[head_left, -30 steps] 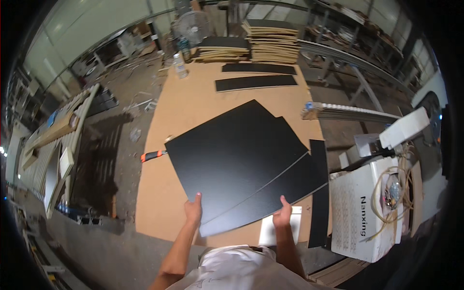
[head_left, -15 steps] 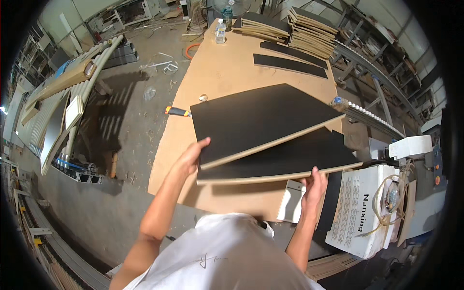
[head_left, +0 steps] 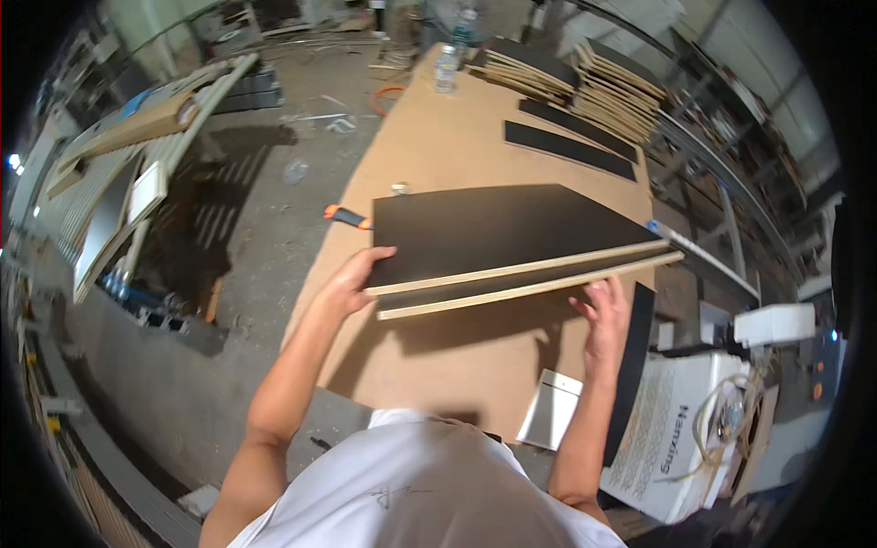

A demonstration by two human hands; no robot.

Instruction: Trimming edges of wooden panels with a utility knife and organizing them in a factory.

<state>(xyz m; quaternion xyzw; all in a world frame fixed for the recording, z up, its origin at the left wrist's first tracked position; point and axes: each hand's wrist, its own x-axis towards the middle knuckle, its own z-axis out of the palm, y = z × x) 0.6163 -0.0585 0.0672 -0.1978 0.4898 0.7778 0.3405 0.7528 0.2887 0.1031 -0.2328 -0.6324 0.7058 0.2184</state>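
Two black boards with pale edges lie one over the other above the brown table [head_left: 457, 365]; each has a slanted far right side. The upper board [head_left: 502, 224] covers most of the lower board [head_left: 512, 279], whose near strip shows. My left hand [head_left: 352, 279] is closed on the boards' left end, thumb on top, other fingers hidden beneath. Just below the near edge, toward the right, my right hand [head_left: 605, 315] has its fingers apart and slightly curled. Its fingertips come close to the lower board's edge; whether they touch it I cannot tell.
Two narrow black strips [head_left: 571, 149] and stacked boards [head_left: 617, 96] occupy the table's far right, near a clear bottle [head_left: 446, 71]. An orange-and-dark handle [head_left: 347, 217] pokes out beside the boards. A white rectangular piece [head_left: 551, 408] lies near my right forearm. A white box [head_left: 671, 420] stands right.
The two boards have swung closer into line, with a narrower strip of the lower one showing. My right hand has come off the lower board's top face, its fingers spreading.
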